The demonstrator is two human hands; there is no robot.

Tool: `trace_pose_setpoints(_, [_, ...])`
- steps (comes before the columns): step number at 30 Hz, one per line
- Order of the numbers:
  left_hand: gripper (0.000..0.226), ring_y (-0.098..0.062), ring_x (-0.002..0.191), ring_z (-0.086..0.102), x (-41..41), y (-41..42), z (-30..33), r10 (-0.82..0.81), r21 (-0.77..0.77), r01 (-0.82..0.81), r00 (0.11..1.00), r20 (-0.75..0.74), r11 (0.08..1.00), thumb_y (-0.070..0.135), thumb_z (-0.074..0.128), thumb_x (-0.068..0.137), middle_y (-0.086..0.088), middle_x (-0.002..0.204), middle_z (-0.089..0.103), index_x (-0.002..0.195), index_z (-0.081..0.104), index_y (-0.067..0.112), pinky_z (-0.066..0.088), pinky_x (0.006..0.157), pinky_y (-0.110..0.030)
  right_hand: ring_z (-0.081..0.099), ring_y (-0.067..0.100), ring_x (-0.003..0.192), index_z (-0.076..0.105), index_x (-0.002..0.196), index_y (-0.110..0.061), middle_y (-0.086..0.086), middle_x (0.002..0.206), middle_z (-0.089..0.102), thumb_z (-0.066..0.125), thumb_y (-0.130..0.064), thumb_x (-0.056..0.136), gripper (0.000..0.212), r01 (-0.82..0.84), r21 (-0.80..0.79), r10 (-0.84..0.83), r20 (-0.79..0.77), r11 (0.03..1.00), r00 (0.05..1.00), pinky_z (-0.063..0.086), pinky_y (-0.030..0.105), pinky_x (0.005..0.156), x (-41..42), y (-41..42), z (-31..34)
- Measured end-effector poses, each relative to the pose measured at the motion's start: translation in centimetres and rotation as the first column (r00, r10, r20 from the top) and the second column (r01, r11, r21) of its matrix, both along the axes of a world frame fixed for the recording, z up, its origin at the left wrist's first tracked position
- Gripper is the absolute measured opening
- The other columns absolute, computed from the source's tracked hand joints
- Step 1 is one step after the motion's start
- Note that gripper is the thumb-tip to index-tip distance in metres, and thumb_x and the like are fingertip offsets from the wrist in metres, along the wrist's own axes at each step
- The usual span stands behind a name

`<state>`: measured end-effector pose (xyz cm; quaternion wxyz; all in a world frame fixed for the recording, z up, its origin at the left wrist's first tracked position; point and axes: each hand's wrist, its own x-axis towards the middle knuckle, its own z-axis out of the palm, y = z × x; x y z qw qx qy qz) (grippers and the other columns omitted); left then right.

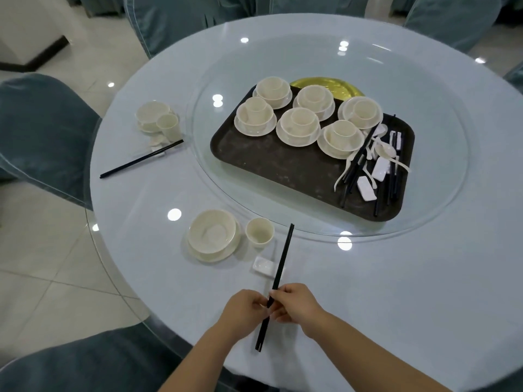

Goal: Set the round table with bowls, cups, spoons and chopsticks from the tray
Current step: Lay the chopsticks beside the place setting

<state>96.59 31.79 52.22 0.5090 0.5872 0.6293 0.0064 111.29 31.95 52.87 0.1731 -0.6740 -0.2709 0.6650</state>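
Near edge of the round table (pixel 396 278): both my hands meet over the blue cloth.
Left hand (pixel 246 306): fingers curled, pinching the black chopsticks (pixel 278 274).
Right hand (pixel 295 305): thumb and fingers pinched on the same pair.
Chopsticks: tips toward the tray (pixel 283 162), crossing the white rest (pixel 263 265).
Left of the rest: cup (pixel 259 231), then bowl (pixel 212 232).
Tray: six stacked bowl sets, spoons and spare chopsticks.
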Motion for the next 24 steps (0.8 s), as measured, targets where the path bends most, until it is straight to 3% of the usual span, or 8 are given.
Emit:
trace_pose_setpoints(2, [0.02,-0.008,0.082,0.059,0.4,-0.5,-0.4,-0.024,0.062,0.031,0.994,-0.11,0.998,0.028,0.059,0.088,0.004,0.093,0.068,0.103,0.07,0.019,0.045,0.075,-0.018,0.067,0.016,0.053,0.066,0.079,-0.003,0.009,0.063,0.07,0.061,-0.019,0.095,0.022,0.017,-0.033,-0.017,0.008,0.999,1.0,0.053,0.023,0.052,-0.3,-0.1,-0.4])
trace_pose_setpoints(4, [0.024,-0.009,0.091,0.06,0.6,-0.9,-0.8,-0.001,0.096,0.015,0.99,-0.139,0.995,0.029,0.058,0.09,0.003,0.104,0.067,0.111,0.065,0.019,0.043,0.077,-0.015,0.067,0.017,0.053,0.066,0.081,-0.003,0.009,0.063,0.07,0.062,-0.019,0.094,0.022,0.023,-0.05,-0.021,0.038,0.998,0.999,0.054,0.024,0.052,-0.5,-0.1,-0.7])
trace_pose_setpoints(9, [0.024,-0.01,0.085,0.058,0.8,-1.1,-1.5,-0.003,0.109,0.019,0.989,-0.15,0.994,0.031,0.062,0.089,0.002,0.1,0.066,0.107,0.061,0.015,0.044,0.075,-0.017,0.072,0.024,0.06,0.062,0.071,-0.007,0.014,0.071,0.073,0.062,-0.023,0.094,0.028,-0.033,-0.03,0.037,0.155,0.999,0.987,0.054,0.026,0.05,-0.7,-0.2,-1.6])
trace_pose_setpoints(15, [0.024,-0.011,0.088,0.061,0.6,-1.0,-2.1,-0.002,0.096,0.017,0.988,-0.157,0.995,0.032,0.069,0.084,0.002,0.097,0.068,0.101,0.063,0.016,0.046,0.075,-0.019,0.072,0.029,0.063,0.054,0.066,-0.011,0.014,0.065,0.071,0.055,-0.034,0.094,0.037,-0.27,-0.003,0.255,0.344,0.963,0.904,0.061,0.036,0.064,-0.5,0.3,-1.6])
trace_pose_setpoints(20, [0.014,-0.014,0.089,0.063,0.5,-1.0,-2.2,-0.017,0.096,0.035,0.984,-0.177,0.995,0.026,0.066,0.085,0.005,0.087,0.064,0.095,0.064,0.017,0.045,0.075,-0.019,0.06,0.015,0.041,0.048,0.065,-0.017,0.0,0.052,0.061,0.049,-0.038,0.096,0.037,-0.395,0.02,0.349,0.43,0.918,0.832,0.056,0.028,0.059,-0.5,0.6,-2.0])
trace_pose_setpoints(24, [0.013,-0.012,0.086,0.063,0.3,-1.0,-2.4,-0.022,0.087,0.038,0.983,-0.183,0.995,0.025,0.066,0.084,0.003,0.091,0.068,0.093,0.066,0.016,0.044,0.071,-0.016,0.058,0.014,0.04,0.047,0.071,-0.021,-0.003,0.058,0.059,0.047,-0.033,0.096,0.027,-0.462,0.029,0.4,0.454,0.886,0.796,0.054,0.028,0.056,-0.5,0.7,-2.1])
